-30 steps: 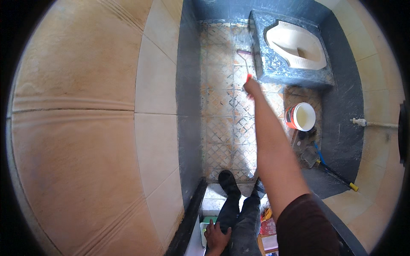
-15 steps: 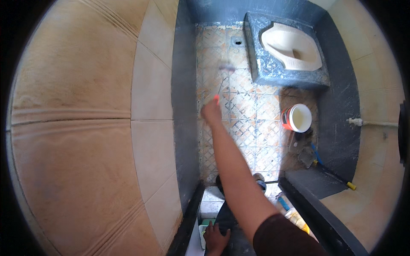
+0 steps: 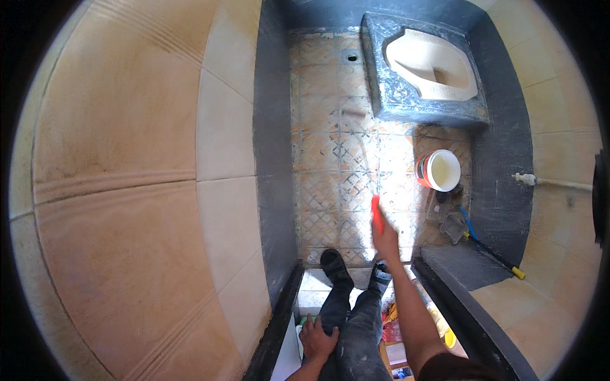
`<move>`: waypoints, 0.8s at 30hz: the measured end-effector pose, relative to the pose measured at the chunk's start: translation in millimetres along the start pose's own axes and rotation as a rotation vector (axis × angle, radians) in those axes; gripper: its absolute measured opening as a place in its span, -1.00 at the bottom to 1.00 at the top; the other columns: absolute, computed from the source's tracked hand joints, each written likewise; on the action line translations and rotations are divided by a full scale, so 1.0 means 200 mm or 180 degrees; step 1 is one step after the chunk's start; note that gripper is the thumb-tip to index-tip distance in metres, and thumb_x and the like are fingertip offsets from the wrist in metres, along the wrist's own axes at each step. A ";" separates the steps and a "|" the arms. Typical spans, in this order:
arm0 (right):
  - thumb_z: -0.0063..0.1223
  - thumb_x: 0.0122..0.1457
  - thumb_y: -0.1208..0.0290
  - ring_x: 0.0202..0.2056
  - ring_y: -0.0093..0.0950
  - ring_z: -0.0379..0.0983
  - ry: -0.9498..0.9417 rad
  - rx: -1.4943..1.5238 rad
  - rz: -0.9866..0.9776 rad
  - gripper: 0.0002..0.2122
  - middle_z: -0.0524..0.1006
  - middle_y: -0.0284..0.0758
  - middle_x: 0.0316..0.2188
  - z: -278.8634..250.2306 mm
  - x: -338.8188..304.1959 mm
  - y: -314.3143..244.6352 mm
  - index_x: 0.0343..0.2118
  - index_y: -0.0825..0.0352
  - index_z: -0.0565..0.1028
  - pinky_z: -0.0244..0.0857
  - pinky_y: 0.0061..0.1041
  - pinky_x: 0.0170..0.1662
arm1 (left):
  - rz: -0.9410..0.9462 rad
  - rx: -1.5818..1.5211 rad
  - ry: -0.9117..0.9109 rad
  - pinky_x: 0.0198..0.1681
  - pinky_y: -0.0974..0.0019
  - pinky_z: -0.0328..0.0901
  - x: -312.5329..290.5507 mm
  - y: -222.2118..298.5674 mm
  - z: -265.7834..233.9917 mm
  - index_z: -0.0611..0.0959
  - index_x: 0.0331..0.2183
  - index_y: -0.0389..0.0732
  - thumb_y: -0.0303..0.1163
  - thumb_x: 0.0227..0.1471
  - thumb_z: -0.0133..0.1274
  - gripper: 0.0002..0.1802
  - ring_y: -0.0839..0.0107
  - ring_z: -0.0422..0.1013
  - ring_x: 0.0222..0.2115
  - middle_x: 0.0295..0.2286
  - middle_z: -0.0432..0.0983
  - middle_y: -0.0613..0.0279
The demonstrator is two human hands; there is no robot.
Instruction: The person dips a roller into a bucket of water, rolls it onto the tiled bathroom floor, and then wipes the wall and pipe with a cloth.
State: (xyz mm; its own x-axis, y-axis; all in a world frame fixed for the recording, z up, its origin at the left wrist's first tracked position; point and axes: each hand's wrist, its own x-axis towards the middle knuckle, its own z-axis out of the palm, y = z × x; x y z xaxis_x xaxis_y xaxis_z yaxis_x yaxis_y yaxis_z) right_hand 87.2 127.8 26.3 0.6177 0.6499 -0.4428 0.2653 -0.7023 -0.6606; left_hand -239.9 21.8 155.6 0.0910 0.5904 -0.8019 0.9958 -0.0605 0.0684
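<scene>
My right hand (image 3: 386, 242) is wrapped round the red handle of a paint roller (image 3: 377, 214). The roller's thin rod is blurred and reaches away over the patterned tile floor (image 3: 318, 219). At its far end, a smeared brownish head lies near the corner of the squat toilet's raised base. My left hand (image 3: 319, 340) rests on my left thigh, fingers spread, holding nothing. To the right of the roller stands a white and red bucket (image 3: 424, 173) with pale liquid inside.
A cream squat toilet (image 3: 467, 73) is set in a dark blue-grey plinth (image 3: 419, 113). Left of it is a floor drain (image 3: 351, 56). A yellow-ended dark pole (image 3: 499, 257) lies by the right wall, below a pipe (image 3: 559, 183). A dark door frame (image 3: 279, 320) flanks my legs.
My right hand has swung right and back toward my feet with the paint roller. The roller's head has shifted slightly right and nearer. My left hand stays on my thigh.
</scene>
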 end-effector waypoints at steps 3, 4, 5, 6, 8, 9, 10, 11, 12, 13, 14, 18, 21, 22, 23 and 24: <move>-0.06 0.27 0.40 -0.24 0.17 0.55 -0.0180 -0.0081 0.0176 -0.31 0.57 0.20 -0.31 0.06 -0.63 -0.06 0.46 0.19 0.01 0.39 0.07 -0.18 | -0.0068 -0.0032 -0.0163 0.35 -0.10 0.00 0.02 0.04 -0.03 0.46 0.20 -0.23 0.11 0.00 0.21 -0.14 -0.02 0.11 0.32 0.32 0.14 -0.11; -0.05 0.25 0.42 -0.27 0.16 0.56 -0.0639 -0.0256 0.0616 -0.30 0.57 0.19 -0.34 0.05 -0.72 -0.13 0.45 0.23 0.03 0.39 0.08 -0.20 | -0.0050 -0.0007 -0.0164 0.35 -0.10 0.00 0.02 0.04 -0.02 0.46 0.20 -0.23 0.10 0.00 0.21 -0.14 -0.02 0.11 0.32 0.32 0.15 -0.11; -0.04 0.25 0.43 -0.28 0.16 0.55 -0.0760 -0.0378 0.0719 -0.31 0.57 0.20 -0.36 0.11 -0.72 -0.13 0.45 0.24 0.03 0.39 0.08 -0.22 | -0.0054 0.0016 -0.0163 0.34 -0.10 0.01 0.02 0.04 -0.01 0.45 0.20 -0.23 0.10 -0.01 0.21 -0.14 -0.03 0.12 0.31 0.31 0.15 -0.10; -0.04 0.25 0.43 -0.29 0.15 0.55 -0.0891 -0.0489 0.0813 -0.31 0.56 0.21 -0.38 0.17 -0.68 -0.12 0.44 0.25 0.03 0.39 0.07 -0.23 | -0.0072 0.0043 -0.0152 0.34 -0.10 0.01 0.01 0.04 0.00 0.45 0.20 -0.23 0.10 -0.01 0.22 -0.13 -0.03 0.12 0.31 0.31 0.16 -0.10; -0.04 0.25 0.44 -0.30 0.16 0.55 -0.0999 -0.0562 0.0805 -0.29 0.56 0.20 -0.39 0.29 -0.54 -0.14 0.45 0.24 -0.03 0.40 0.07 -0.24 | -0.0149 0.0004 -0.0107 0.34 -0.10 0.02 -0.01 0.01 0.04 0.44 0.21 -0.23 0.11 -0.01 0.22 -0.12 -0.03 0.12 0.31 0.31 0.17 -0.11; -0.04 0.24 0.45 -0.30 0.18 0.55 -0.0956 -0.0516 0.0704 -0.26 0.57 0.19 -0.38 0.32 -0.36 -0.22 0.46 0.22 -0.09 0.41 0.09 -0.23 | -0.0199 -0.0012 -0.0071 0.34 -0.10 0.02 -0.01 -0.01 0.06 0.44 0.21 -0.23 0.12 -0.01 0.22 -0.11 -0.03 0.13 0.31 0.30 0.17 -0.11; -0.04 0.22 0.46 -0.28 0.20 0.55 -0.0864 -0.0255 0.0653 -0.23 0.58 0.20 -0.32 0.35 -0.14 -0.30 0.46 0.19 -0.12 0.41 0.09 -0.20 | -0.0186 -0.0024 -0.0049 0.34 -0.10 0.02 -0.02 -0.01 0.07 0.43 0.22 -0.24 0.12 -0.01 0.22 -0.11 -0.03 0.12 0.31 0.30 0.17 -0.12; -0.01 0.19 0.44 -0.21 0.19 0.55 -0.0734 -0.0271 0.0606 -0.23 0.57 0.23 -0.26 0.37 0.15 -0.32 0.45 0.21 -0.07 0.42 0.07 -0.14 | -0.0087 -0.0019 -0.0048 0.34 -0.10 0.02 -0.02 0.02 0.07 0.42 0.22 -0.24 0.13 0.00 0.21 -0.10 -0.04 0.12 0.31 0.30 0.16 -0.12; 0.01 0.17 0.43 -0.14 0.19 0.54 -0.0562 -0.0294 0.0571 -0.24 0.56 0.27 -0.20 0.35 0.46 -0.32 0.43 0.22 -0.02 0.42 0.05 -0.07 | 0.0063 -0.0009 -0.0050 0.34 -0.11 0.02 -0.02 0.07 0.07 0.42 0.23 -0.24 0.13 0.00 0.21 -0.09 -0.05 0.12 0.31 0.30 0.16 -0.13; 0.05 0.14 0.45 -0.04 0.05 0.54 -0.0250 -0.0262 0.0562 -0.22 0.54 0.13 -0.02 0.26 0.80 -0.35 0.43 0.18 0.00 0.42 -0.08 0.01 | 0.0165 0.0066 -0.0088 0.34 -0.11 0.02 -0.02 0.11 0.08 0.40 0.24 -0.24 0.13 0.00 0.21 -0.08 -0.06 0.12 0.31 0.30 0.16 -0.14; 0.05 0.16 0.37 -0.01 0.04 0.54 -0.0238 -0.0361 0.0427 -0.30 0.53 0.09 0.03 0.16 1.11 -0.43 0.38 0.25 0.09 0.42 -0.09 0.06 | 0.0208 0.0128 -0.0094 0.34 -0.11 0.01 -0.02 0.13 0.08 0.38 0.25 -0.24 0.13 0.01 0.20 -0.07 -0.07 0.11 0.31 0.30 0.16 -0.15; -0.04 0.17 0.45 -0.46 -0.19 0.65 -0.0604 -0.0024 0.0505 -0.76 0.65 -0.02 -0.42 -0.16 1.73 -0.83 -0.22 0.49 0.56 0.53 -0.31 -0.37 | 0.0169 0.0139 0.0019 0.35 -0.13 -0.02 -0.07 0.07 0.16 0.30 0.31 -0.24 0.12 0.04 0.18 -0.03 -0.08 0.10 0.31 0.31 0.14 -0.17; -0.03 0.17 0.40 -0.51 -0.29 0.64 -0.0441 0.0464 0.0596 -0.76 0.63 -0.02 -0.51 -0.37 1.70 -0.80 -0.32 0.49 0.57 0.50 -0.25 -0.45 | 0.0086 0.0208 -0.0040 0.37 -0.12 -0.05 -0.10 0.08 0.17 0.24 0.34 -0.23 0.12 0.05 0.17 -0.01 -0.06 0.08 0.32 0.32 0.10 -0.16; -0.04 0.16 0.33 -0.47 -0.25 0.66 -0.0678 -0.0268 0.0103 -0.71 0.65 0.00 -0.43 -0.47 1.63 -0.72 -0.26 0.49 0.55 0.52 -0.23 -0.38 | 0.0133 0.0249 -0.0093 0.37 -0.11 -0.06 -0.08 0.11 0.17 0.23 0.34 -0.23 0.12 0.06 0.16 0.00 -0.05 0.07 0.33 0.33 0.09 -0.16; -0.07 0.17 0.30 -0.39 -0.18 0.67 -0.0479 -0.0552 -0.0026 -0.63 0.66 0.00 -0.34 -0.52 1.52 -0.56 -0.08 0.47 0.53 0.54 -0.19 -0.28 | 0.0213 0.0298 -0.0139 0.37 -0.11 -0.06 -0.06 0.14 0.15 0.22 0.35 -0.22 0.12 0.06 0.16 0.00 -0.05 0.07 0.33 0.34 0.08 -0.15; -0.11 0.20 0.27 -0.30 -0.13 0.67 -0.0608 -0.0368 0.0032 -0.48 0.65 0.01 -0.26 -0.42 1.28 -0.50 0.22 0.33 0.37 0.53 -0.18 -0.16 | 0.0120 0.0332 -0.0179 0.37 -0.11 -0.07 -0.07 0.12 0.14 0.21 0.35 -0.22 0.13 0.06 0.16 0.01 -0.04 0.06 0.33 0.34 0.06 -0.14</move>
State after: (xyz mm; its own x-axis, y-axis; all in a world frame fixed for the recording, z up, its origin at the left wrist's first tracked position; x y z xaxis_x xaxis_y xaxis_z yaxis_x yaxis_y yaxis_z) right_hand 280.9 339.3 30.5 0.4722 0.6782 -0.5631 0.3498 -0.7305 -0.5865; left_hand -217.0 -10.9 151.1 0.1247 0.5404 -0.8321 0.9852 -0.1670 0.0392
